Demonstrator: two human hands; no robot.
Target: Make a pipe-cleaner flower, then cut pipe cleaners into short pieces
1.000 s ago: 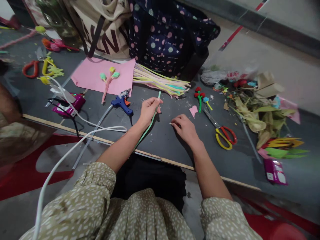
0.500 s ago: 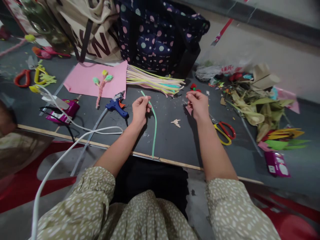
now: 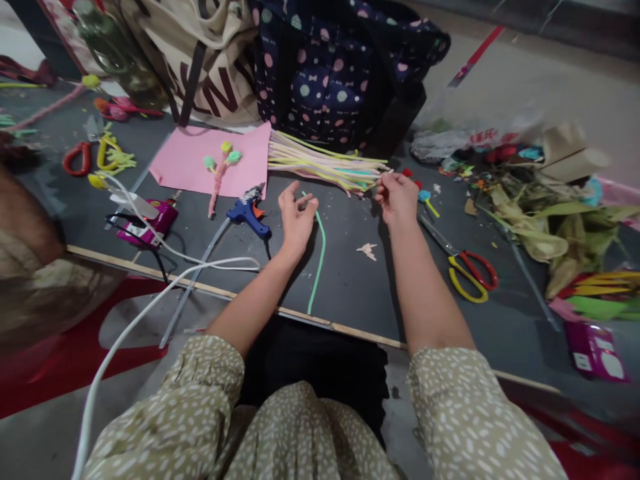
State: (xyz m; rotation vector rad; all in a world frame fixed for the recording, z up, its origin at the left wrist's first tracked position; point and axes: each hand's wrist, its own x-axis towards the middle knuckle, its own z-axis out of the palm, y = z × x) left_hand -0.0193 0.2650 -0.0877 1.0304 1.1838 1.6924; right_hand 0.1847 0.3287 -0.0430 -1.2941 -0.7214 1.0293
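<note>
My left hand (image 3: 299, 217) is open, thumb and fingers apart, just beside a green pipe cleaner (image 3: 321, 250). That pipe cleaner lies slightly bent on the dark table, its lower end near the front edge. At the right end of a bundle of pastel pipe cleaners (image 3: 325, 163), my right hand (image 3: 399, 200) has its thumb and fingers pinched together on a pipe cleaner end. Between my hands lies a small pale twisted piece (image 3: 367, 251). Scissors with red and yellow handles (image 3: 470, 273) lie right of my right forearm.
A blue glue gun (image 3: 250, 217) and pink sheet (image 3: 185, 157) with a fuzzy flower stem (image 3: 217, 183) lie left. A white cable (image 3: 165, 283) crosses the front edge. Bags (image 3: 330, 73) stand behind; husks (image 3: 535, 227) lie right. Another person's arm (image 3: 30, 213) shows far left.
My left hand has opened and let go of the green pipe cleaner. My right hand has moved up to the bundle's end. The view has shifted, so the table things appear further right.
</note>
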